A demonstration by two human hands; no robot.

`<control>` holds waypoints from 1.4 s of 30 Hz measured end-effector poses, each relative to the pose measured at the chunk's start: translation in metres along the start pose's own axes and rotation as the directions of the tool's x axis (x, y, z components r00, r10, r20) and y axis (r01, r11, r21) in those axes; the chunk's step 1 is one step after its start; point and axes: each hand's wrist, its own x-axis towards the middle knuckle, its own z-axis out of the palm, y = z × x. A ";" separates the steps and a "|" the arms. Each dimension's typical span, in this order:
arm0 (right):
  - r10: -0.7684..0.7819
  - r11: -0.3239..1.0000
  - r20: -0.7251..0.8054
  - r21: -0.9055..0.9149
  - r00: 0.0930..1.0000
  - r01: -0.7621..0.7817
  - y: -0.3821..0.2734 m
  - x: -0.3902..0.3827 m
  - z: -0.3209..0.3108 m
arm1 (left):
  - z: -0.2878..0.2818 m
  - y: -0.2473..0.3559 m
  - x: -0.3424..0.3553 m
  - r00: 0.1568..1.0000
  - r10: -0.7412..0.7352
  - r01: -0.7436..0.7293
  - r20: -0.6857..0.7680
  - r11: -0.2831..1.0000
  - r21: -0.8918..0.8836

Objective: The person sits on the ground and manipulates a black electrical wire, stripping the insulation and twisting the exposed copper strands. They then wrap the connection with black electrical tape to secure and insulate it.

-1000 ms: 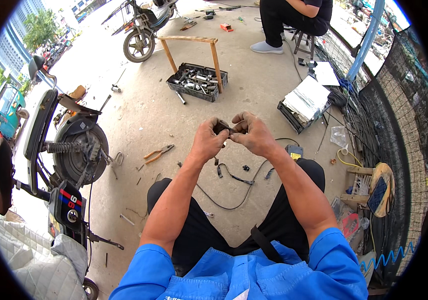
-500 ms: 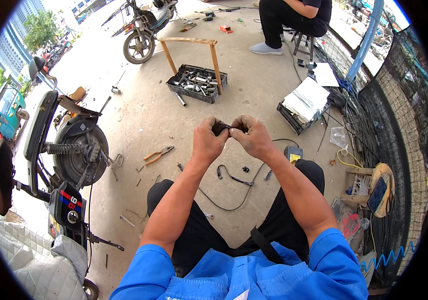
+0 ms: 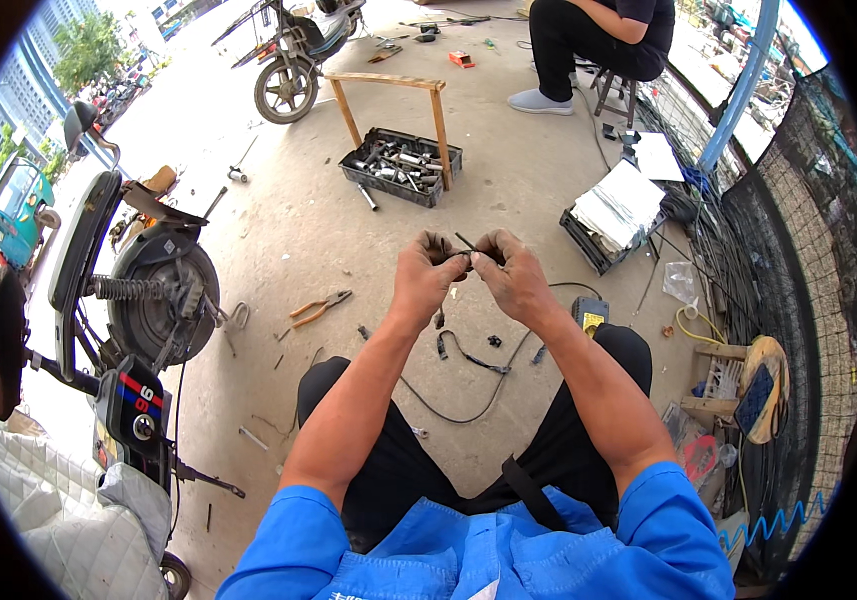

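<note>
My left hand [image 3: 431,275] and my right hand [image 3: 511,277] meet in front of me, thumbs and fingertips pinched together on a thin black cable [image 3: 466,242]. One short end sticks up between the hands. A small dark end [image 3: 440,319] hangs below my left hand; whether it belongs to the same cable I cannot tell. On the ground beneath lie a short black lead [image 3: 471,354] with plugs, a small black part [image 3: 495,341] and a longer looped cord [image 3: 464,419]. Orange-handled pliers [image 3: 320,310] rest to the left of my hands.
Ahead stands a black crate [image 3: 399,185] of metal sockets with a wooden handle. Right of it are a crate topped with white sheets [image 3: 617,205] and a grey-yellow box [image 3: 590,312]. An electric scooter [image 3: 139,400] fills the left. A seated person [image 3: 599,45] is at the back.
My hands have shifted slightly and now a cable end pokes up between them. A small dark end has appeared hanging under my left hand.
</note>
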 end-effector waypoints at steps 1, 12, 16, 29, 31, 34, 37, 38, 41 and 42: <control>-0.009 1.000 -0.010 -0.001 1.000 0.009 0.003 0.000 0.000 | -0.001 0.001 0.000 1.000 -0.010 0.011 0.009 0.999 -0.048; -0.025 0.999 0.027 0.036 0.999 0.024 0.012 0.001 0.001 | -0.010 0.007 0.001 0.981 -0.187 0.196 0.058 0.951 -0.241; -0.006 0.999 0.023 0.033 1.000 0.005 0.016 0.001 0.001 | -0.005 0.009 -0.001 0.993 -0.113 0.116 0.023 0.976 -0.183; 0.267 0.944 0.162 0.155 0.950 -0.291 0.009 0.007 -0.002 | 0.003 0.005 0.000 0.988 0.147 -0.149 -0.042 0.988 -0.045; 0.278 0.930 0.168 0.201 0.946 -0.309 0.009 0.007 -0.002 | 0.001 0.007 0.000 0.991 0.127 -0.129 -0.039 0.990 -0.055; 0.236 0.943 0.150 0.204 0.960 -0.264 0.010 0.006 -0.002 | 0.000 0.012 -0.001 0.998 0.046 -0.050 -0.040 0.993 -0.104; 0.158 0.972 0.134 0.154 0.978 -0.178 0.011 0.005 -0.002 | -0.003 0.015 -0.001 0.998 -0.057 0.050 -0.026 0.976 -0.213; 0.133 0.977 0.134 0.151 0.982 -0.153 0.010 0.004 -0.002 | -0.006 0.011 0.001 0.995 -0.098 0.089 -0.023 0.965 -0.248; 0.055 0.993 0.119 0.100 0.991 -0.067 0.013 0.002 0.001 | -0.015 -0.002 0.006 0.977 -0.212 0.207 0.024 0.910 -0.359; 0.030 0.996 0.110 0.075 0.994 -0.038 0.014 0.001 0.002 | -0.017 -0.002 0.007 0.968 -0.248 0.247 0.050 0.885 -0.393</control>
